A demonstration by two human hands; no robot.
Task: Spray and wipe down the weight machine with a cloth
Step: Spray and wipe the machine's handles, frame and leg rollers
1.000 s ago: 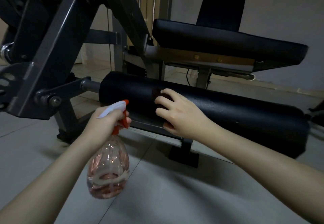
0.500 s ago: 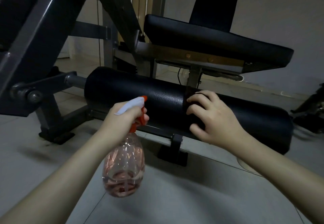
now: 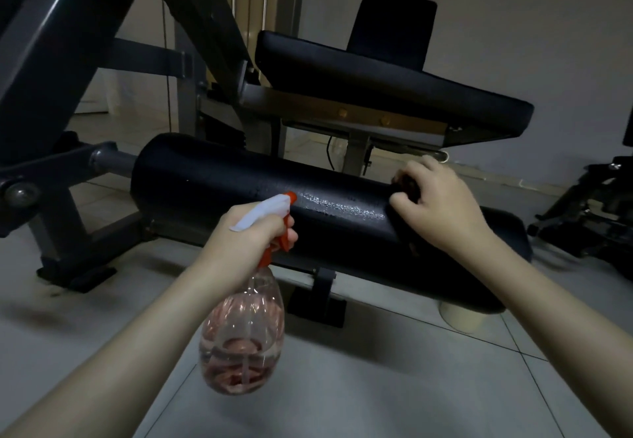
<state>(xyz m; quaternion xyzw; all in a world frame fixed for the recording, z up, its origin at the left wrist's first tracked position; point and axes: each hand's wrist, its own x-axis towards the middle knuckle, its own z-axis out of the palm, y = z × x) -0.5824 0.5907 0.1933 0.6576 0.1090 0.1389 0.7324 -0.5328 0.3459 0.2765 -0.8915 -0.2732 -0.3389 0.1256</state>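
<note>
Closest to us, above the tiled floor [image 3: 359, 393], our left hand [image 3: 246, 235] grips the neck of the spray bottle [image 3: 241, 345]. Its fingers are curled round the orange trigger, and the white nozzle points at the weight machine [image 3: 51, 61]. The bottle is clear, hangs down below the hand and holds some pinkish liquid in its lower part.

Just beyond the nozzle lies the machine's long black roller pad [image 3: 205, 177], running from left to right. A streak of wet droplets [image 3: 342, 206] glistens on its near top side, between the nozzle and our right hand [image 3: 442, 204]. That hand rests on the roller to the right of the streak, its fingers curled over a dark cloth [image 3: 407, 186] and holding it against the pad. Most of the cloth is hidden under the fingers.

Under the roller's right end a pale round object [image 3: 462, 317] stands on the floor; we cannot tell what it is.

Behind and above the roller sits the black seat pad [image 3: 376, 85] on its grey bracket, with an upright black back pad [image 3: 390, 26] behind it, in front of the pale wall [image 3: 531, 43].
</note>
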